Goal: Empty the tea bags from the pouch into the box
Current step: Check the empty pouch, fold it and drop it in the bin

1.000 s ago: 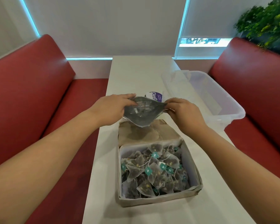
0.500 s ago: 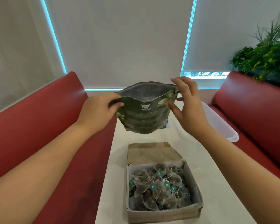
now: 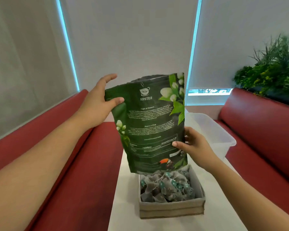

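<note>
At frame centre we hold the dark green printed foil pouch [image 3: 150, 124] upright above the grey box of tea bags [image 3: 171, 195]: our left hand [image 3: 97, 107] pinches its upper left edge, our right hand [image 3: 195, 147] its lower right edge; half a second ago both gripped its top.

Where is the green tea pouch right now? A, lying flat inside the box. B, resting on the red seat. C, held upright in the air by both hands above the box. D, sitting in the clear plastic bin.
C: the left hand grips the pouch near its top edge and the right hand grips its lower side, holding it upright over the box of tea bags.
</note>
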Demonstrator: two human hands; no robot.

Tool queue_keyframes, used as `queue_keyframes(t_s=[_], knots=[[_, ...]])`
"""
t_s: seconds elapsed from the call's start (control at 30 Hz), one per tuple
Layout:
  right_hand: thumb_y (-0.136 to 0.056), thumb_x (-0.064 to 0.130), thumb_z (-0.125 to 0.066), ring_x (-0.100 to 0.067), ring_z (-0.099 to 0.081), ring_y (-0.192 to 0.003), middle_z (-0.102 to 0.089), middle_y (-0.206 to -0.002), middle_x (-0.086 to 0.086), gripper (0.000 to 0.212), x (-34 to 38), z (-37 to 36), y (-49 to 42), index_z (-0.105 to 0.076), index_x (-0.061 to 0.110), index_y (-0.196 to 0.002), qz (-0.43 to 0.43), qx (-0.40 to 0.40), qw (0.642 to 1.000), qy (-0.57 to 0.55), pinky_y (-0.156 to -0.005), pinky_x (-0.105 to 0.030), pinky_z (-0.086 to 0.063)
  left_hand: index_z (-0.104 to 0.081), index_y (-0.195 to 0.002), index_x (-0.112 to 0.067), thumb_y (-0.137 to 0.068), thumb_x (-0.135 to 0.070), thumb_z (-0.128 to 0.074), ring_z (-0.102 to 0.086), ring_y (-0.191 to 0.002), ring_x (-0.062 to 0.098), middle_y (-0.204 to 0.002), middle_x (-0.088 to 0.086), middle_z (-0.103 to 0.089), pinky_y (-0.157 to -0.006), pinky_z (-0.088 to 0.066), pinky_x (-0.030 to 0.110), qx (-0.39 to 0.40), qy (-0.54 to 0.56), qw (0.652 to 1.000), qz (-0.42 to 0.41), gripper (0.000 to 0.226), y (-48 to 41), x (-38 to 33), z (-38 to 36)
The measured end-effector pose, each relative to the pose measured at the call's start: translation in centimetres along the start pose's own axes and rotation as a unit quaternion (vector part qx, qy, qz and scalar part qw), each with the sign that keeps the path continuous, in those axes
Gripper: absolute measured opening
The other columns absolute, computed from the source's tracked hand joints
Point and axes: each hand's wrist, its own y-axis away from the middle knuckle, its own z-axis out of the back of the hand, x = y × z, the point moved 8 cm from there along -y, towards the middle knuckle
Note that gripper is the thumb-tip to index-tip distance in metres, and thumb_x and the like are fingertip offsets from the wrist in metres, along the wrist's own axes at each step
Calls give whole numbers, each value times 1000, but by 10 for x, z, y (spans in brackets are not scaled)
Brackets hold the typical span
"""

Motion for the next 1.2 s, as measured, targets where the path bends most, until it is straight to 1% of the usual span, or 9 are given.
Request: queue_keyframes(t_s=[0.17,0.23,0.33,0.4,0.47,0.63,0.73,0.93,1.2], knots=[[-88,7,-63,-8,-67,-75,-71,-76,9,13,16,5,23,-63,20,-86,-5,-77,995,-60,-65,-18,-51,-38,-136,-24,-90,-16,-61,-71,-80,6,-100,-1,-70,-71,-57,30,-105,227,965,81,52,18,10,-8],[-90,10,-61,-8,-66,-74,-70,-77,7,13,24,10,27,-63,22,-86,-6,-106,993,-57,-65,-21,-51,-40,-136,-24,-87,-34,-63,-68,-89,10,-107,-3,-70,-86,-52,41,-88,308,938,132,55,33,24,-24],[-91,15,-60,-18,-67,-84,-71,-92,-4,7,28,23,27,-64,21,-93,-7,-143,987,-67,-76,-37,-55,-55,-122,-36,-59,-68,-73,-62,-106,16,-111,-10,-68,-90,-48,46,97,303,924,213,74,74,46,-72],[-87,26,-62,-30,-67,-94,-71,-100,-13,8,25,34,27,-65,23,-94,-11,-169,982,-81,-85,-49,-54,-61,-117,-36,-57,-62,-79,-63,-111,19,-117,-7,-68,-93,-49,47,243,255,903,244,69,105,54,-109],[-85,33,-62,-34,-65,-100,-70,-103,-14,13,20,42,25,-64,26,-95,-24,-180,980,-87,-89,-54,-51,-63,-116,-31,-71,-43,-77,-66,-108,19,-117,-3,-70,-94,-52,45,297,213,898,246,49,119,57,-132],[-78,32,-75,-18,-61,-114,-65,-121,4,56,4,40,30,-47,28,-126,-82,-15,994,-77,-91,-35,-53,-62,-114,-19,-88,-13,-63,-71,-95,18,-106,-1,-74,-70,-58,30,224,218,917,249,27,108,61,-148],[-72,9,-81,-11,-66,-98,-61,-119,3,82,-8,40,49,-37,39,-134,-131,124,984,-18,-74,-29,-56,-63,-113,-18,-89,-14,-62,-71,-90,16,-102,-2,-75,-67,-58,29,165,214,928,256,24,100,66,-149],[-73,1,-77,-18,-62,-71,-66,-92,-12,43,-23,78,36,-58,6,-112,-138,48,989,38,-66,-32,-57,-59,-115,-27,-86,-14,-65,-69,-99,16,-107,-6,-73,-76,-59,34,196,221,922,249,32,87,54,-170],[-79,9,-73,-13,-65,-72,-65,-81,-13,20,-37,106,24,-59,-4,-83,-157,47,986,7,-64,-26,-56,-63,-107,-25,-76,-12,-74,-71,-93,15,-102,-5,-75,-73,-58,32,155,168,950,211,34,68,49,-180]])
